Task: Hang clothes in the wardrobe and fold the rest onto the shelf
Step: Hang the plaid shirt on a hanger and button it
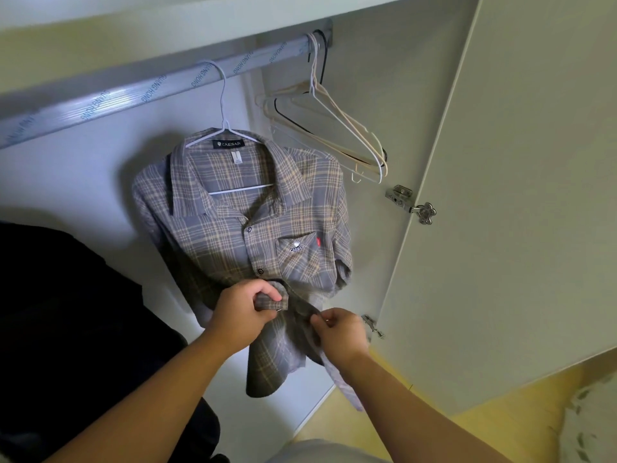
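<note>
A grey-and-tan plaid button-up shirt [253, 228] hangs inside the wardrobe on a white wire hanger [240, 189], whose hook sits over the silver metal rail [133, 91]. The shirt faces the person with its collar open. Two dark buttons show down the front, and the chest pocket carries a small red tab. Both hands work close together at the shirt's lower front. The left hand [245, 310] has its grip clenched round a bunched fold of the fabric edge, thumb on top. The right hand [340, 330], just beside it, pinches the opposite edge of the cloth between thumb and fingertips. The shirt's tail hangs loose below the hands. At the far right end of the rail hangs a cluster of empty wire hangers [347, 128], white, cream and black, pressed together. The pale wardrobe door [517, 195] stands open on the right, with a metal hinge [410, 205] at its inner edge. A dark garment [66, 312] fills the left side, too shadowed to make out. Yellow floor [384, 422] shows below the door
</note>
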A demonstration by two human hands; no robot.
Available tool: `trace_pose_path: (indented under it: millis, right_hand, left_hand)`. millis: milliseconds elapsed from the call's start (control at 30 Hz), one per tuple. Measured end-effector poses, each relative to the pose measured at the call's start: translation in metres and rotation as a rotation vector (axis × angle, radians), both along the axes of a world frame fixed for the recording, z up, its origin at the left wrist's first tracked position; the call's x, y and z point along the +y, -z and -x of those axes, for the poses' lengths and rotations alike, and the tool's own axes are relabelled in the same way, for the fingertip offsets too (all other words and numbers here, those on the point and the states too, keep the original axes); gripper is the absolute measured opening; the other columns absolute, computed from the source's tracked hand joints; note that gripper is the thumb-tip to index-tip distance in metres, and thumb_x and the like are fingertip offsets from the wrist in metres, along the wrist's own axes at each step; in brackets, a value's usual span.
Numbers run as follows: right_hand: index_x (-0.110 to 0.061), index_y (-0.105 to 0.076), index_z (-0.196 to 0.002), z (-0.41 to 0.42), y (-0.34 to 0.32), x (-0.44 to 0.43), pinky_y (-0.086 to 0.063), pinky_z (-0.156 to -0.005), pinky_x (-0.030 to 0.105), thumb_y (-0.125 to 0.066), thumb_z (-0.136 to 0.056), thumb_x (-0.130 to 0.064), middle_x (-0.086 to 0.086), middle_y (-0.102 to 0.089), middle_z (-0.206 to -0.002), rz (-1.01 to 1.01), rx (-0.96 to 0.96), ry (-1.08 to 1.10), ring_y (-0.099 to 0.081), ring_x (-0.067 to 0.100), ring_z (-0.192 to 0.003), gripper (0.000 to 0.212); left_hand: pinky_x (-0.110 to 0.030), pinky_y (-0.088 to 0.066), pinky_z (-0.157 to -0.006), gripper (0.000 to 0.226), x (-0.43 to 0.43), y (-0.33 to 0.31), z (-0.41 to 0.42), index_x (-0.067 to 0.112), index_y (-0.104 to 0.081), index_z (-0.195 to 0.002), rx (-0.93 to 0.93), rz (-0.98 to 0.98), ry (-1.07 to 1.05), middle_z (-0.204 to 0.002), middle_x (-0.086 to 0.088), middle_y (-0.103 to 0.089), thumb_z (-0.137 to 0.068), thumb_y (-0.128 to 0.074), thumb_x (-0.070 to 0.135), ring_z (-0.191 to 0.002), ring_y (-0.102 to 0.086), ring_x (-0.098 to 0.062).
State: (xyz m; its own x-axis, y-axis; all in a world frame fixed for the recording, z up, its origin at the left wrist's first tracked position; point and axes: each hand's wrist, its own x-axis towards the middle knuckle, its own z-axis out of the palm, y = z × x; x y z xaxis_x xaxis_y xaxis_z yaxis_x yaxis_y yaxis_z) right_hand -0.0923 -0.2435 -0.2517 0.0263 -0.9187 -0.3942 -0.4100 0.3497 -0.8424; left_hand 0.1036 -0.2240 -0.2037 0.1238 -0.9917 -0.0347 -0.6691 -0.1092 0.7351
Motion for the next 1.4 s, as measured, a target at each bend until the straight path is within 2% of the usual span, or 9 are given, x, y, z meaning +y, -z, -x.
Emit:
trace_pose_path:
  millis: [100,367,567,667,767,1033,1133,1233,1400]
  right_hand:
    - [-0.006,-0.073,-0.087,0.0,0.002,0.0,-0.043,-0.047,0.01,-0.061,-0.101,-0.029,0.0,-0.066,-0.068,-0.061,-0.127,-0.011,-0.055,0.002,-0.05,0.03]
    - [-0.018,-0.08,-0.085,-0.009,0.01,0.001,-0.058,-0.09,0.047,-0.06,-0.098,-0.013,0.016,-0.074,-0.099,-0.246,-0.438,-0.03,-0.067,0.029,-0.093,0.024]
    - [-0.016,-0.079,-0.104,-0.011,0.019,0.0,-0.056,-0.097,0.051,-0.059,-0.085,0.007,0.02,-0.071,-0.115,-0.304,-0.571,-0.026,-0.068,0.037,-0.107,0.036]
    - [-0.005,-0.074,-0.111,-0.009,0.021,-0.002,-0.06,-0.087,0.042,-0.053,-0.088,0.017,0.019,-0.074,-0.109,-0.327,-0.696,0.009,-0.071,0.033,-0.099,0.039]
    - [0.0,-0.072,-0.108,-0.008,0.018,-0.001,-0.057,-0.07,0.028,-0.053,-0.089,0.021,0.015,-0.071,-0.096,-0.346,-0.773,0.06,-0.071,0.024,-0.084,0.034]
    - [-0.002,-0.072,-0.115,-0.008,0.029,-0.004,-0.058,-0.078,0.033,-0.057,-0.073,0.028,0.02,-0.073,-0.108,-0.376,-0.734,-0.031,-0.071,0.031,-0.097,0.053]
    - [-0.011,-0.075,-0.114,-0.01,0.034,-0.004,-0.06,-0.089,0.042,-0.069,-0.06,0.017,0.016,-0.073,-0.113,-0.346,-0.57,-0.095,-0.068,0.035,-0.109,0.061]
    - [-0.021,-0.08,-0.099,-0.01,0.029,-0.001,-0.06,-0.09,0.039,-0.079,-0.063,0.003,0.002,-0.077,-0.102,-0.246,-0.324,-0.153,-0.07,0.026,-0.103,0.043]
    - [-0.024,-0.069,-0.074,-0.007,0.014,0.003,-0.051,-0.063,0.021,-0.069,-0.082,-0.008,0.001,-0.073,-0.09,-0.1,0.011,-0.225,-0.066,0.017,-0.084,0.018]
  left_hand:
    - [-0.02,-0.053,-0.082,0.019,0.001,0.002,0.0,0.029,-0.072,-0.088,-0.108,0.05,0.017,-0.096,0.011,-0.072,-0.084,-0.08,0.012,-0.095,-0.067,-0.008]
    - [-0.012,-0.04,-0.075,0.006,0.0,0.006,-0.005,0.022,-0.066,-0.098,-0.085,0.008,-0.047,-0.103,0.007,-0.069,-0.094,-0.07,0.024,-0.101,-0.06,-0.006]
    - [-0.028,-0.053,-0.086,0.008,0.0,0.009,-0.004,0.022,-0.061,-0.102,0.099,-0.126,-0.053,-0.102,0.003,-0.07,-0.097,-0.066,0.019,-0.099,-0.066,-0.013]
    - [-0.027,-0.048,-0.073,0.007,0.002,0.009,-0.002,0.021,-0.054,-0.099,0.119,-0.11,-0.021,-0.087,0.001,-0.069,-0.101,-0.061,0.018,-0.077,-0.062,-0.018]
    - [-0.028,-0.044,-0.065,0.012,0.003,0.009,-0.002,0.023,-0.053,-0.093,0.095,-0.099,0.051,-0.069,0.014,-0.06,-0.103,-0.056,0.017,-0.06,-0.049,-0.004]
    - [-0.023,-0.044,-0.096,0.014,0.002,0.01,-0.001,0.028,-0.068,-0.111,0.13,-0.155,0.033,-0.119,0.014,-0.065,-0.099,-0.064,0.022,-0.116,-0.056,-0.004]
    - [-0.024,-0.041,-0.096,0.022,0.002,0.011,0.0,0.028,-0.068,-0.114,0.117,-0.164,0.013,-0.123,0.01,-0.064,-0.093,-0.072,0.022,-0.12,-0.052,-0.007]
    - [-0.029,-0.044,-0.098,0.018,0.003,0.013,-0.004,0.033,-0.067,-0.105,0.072,-0.156,0.01,-0.123,0.007,-0.065,-0.093,-0.073,0.021,-0.121,-0.053,-0.009]
    - [-0.025,-0.05,-0.087,0.017,0.006,0.011,-0.004,0.034,-0.062,-0.093,-0.072,-0.064,0.023,-0.107,0.013,-0.064,-0.094,-0.07,0.019,-0.104,-0.06,-0.009]
